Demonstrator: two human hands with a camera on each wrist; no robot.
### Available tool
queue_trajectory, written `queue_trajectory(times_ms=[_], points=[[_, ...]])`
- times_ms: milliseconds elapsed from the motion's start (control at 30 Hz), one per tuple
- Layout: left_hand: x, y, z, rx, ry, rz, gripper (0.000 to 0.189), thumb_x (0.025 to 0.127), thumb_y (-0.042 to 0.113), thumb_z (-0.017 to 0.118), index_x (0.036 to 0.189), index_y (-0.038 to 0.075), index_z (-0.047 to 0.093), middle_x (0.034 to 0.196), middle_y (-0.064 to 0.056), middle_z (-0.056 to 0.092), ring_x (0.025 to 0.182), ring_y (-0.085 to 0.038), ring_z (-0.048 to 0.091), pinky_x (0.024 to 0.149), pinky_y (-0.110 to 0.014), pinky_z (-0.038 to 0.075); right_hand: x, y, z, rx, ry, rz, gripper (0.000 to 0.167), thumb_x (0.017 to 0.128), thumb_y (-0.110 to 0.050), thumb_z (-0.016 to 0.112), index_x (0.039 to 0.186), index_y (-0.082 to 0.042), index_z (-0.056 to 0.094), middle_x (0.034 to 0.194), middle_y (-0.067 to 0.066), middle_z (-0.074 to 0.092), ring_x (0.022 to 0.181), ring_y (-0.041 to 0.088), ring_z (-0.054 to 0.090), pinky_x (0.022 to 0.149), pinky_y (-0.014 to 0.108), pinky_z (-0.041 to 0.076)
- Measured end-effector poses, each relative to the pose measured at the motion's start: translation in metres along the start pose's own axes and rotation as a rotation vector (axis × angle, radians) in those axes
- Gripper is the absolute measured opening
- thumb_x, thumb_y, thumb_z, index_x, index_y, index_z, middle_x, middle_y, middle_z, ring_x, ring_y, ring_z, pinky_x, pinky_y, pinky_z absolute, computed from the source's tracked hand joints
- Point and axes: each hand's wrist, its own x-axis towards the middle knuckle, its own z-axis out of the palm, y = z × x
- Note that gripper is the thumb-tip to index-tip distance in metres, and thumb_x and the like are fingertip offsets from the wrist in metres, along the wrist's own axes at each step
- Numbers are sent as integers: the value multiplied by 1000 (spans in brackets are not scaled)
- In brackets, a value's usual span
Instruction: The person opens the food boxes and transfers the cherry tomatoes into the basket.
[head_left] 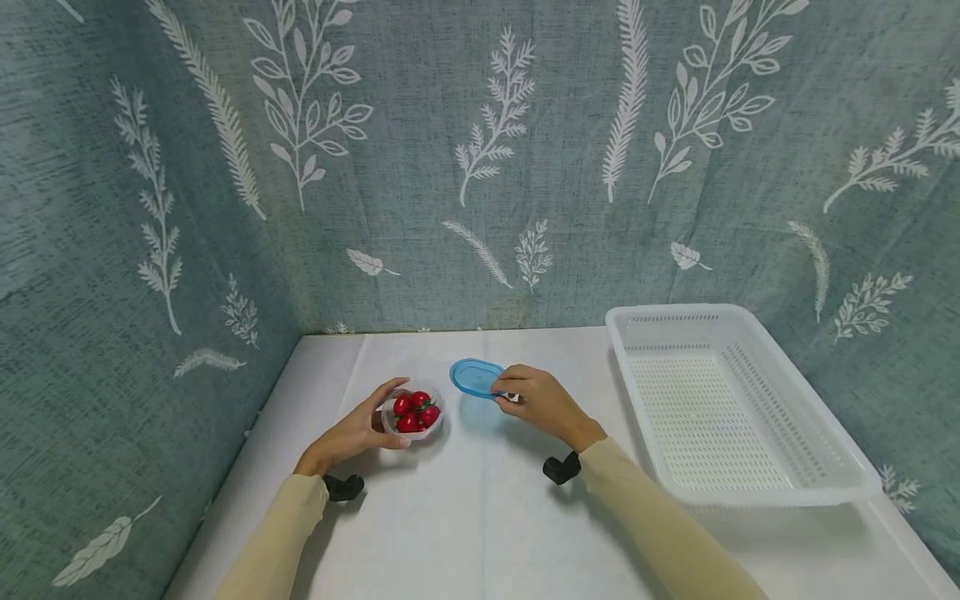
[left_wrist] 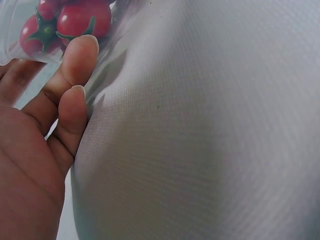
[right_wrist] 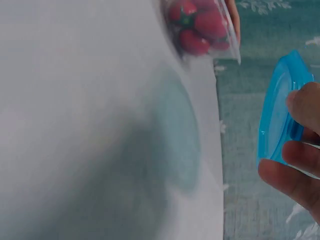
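A small clear plastic container point(head_left: 387, 414) holds several red cherry tomatoes point(head_left: 417, 412), some with green stems. My left hand point(head_left: 365, 429) grips it round the side, thumb toward me and fingers at the back. In the left wrist view, the fingers point(left_wrist: 80, 62) lie against the clear wall, with tomatoes point(left_wrist: 82, 20) showing through. To the right, my right hand point(head_left: 542, 402) pinches a translucent blue lid point(head_left: 474, 377) by its right edge. The lid point(right_wrist: 276, 110) is held above the table and casts a bluish shadow, apart from the container.
A large white plastic basket point(head_left: 750, 497) with a perforated bottom stands at the right of the white-covered table point(head_left: 450, 533). Patterned green-grey cloth point(head_left: 420, 250) hangs behind the table and along both sides.
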Motion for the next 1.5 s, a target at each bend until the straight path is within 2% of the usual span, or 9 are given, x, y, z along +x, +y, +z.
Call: queue_trajectory(times_ms=[333,433,567,733,933,1233,1333,1500], points=[[-3,0,-1,-12,-17,37,103,84,29,87,164,29,22,169,-4,18,135,-34,39,103,-51,37,-19,8,-7,-129,-79,122,15,87,-7,83,102,-10,80,104,2,72,95,17,68,81,30,55],[-3,1,-1,-5,-18,38,102,84,30,86,164,30,23,169,-5,18,131,-34,43,102,-51,38,-23,10,-7,-156,-95,137,15,87,-8,83,101,-10,80,103,3,72,94,18,68,80,31,56],[-2,0,0,-6,-15,38,101,84,30,86,164,31,23,169,-4,18,135,-37,41,105,-55,36,-28,14,-5,-185,-105,135,14,87,-9,84,100,-11,80,101,2,72,93,18,68,80,31,56],[-2,-1,0,-8,-8,32,102,84,31,86,164,31,23,169,-3,17,147,-39,29,111,-62,30,-33,17,-4,-199,-127,146,14,87,-10,84,101,-11,80,101,2,72,94,18,68,81,31,55],[-1,0,0,-9,-7,33,102,83,31,87,163,30,23,169,-4,17,148,-38,27,111,-63,29,-37,18,-4,-205,-174,187,15,89,-12,82,104,-11,80,105,2,71,100,19,68,87,33,55],[-3,1,0,-5,-6,16,102,82,34,87,163,32,24,169,-1,17,150,-37,23,113,-66,26,-40,21,0,-148,-206,208,18,87,-20,85,101,-10,78,105,3,70,97,19,68,85,31,55],[-2,1,-1,-14,-11,15,103,82,32,88,163,32,24,169,-1,18,148,-35,27,113,-63,29,-41,22,0,-138,-202,210,20,87,-23,85,100,-10,78,103,2,70,94,16,67,83,29,54],[-1,2,-2,-14,-23,18,104,82,29,88,163,32,23,167,-5,21,129,-35,46,104,-53,37,-41,22,0,-127,-205,228,22,86,-23,86,101,-9,78,104,3,70,96,18,67,86,31,54]])
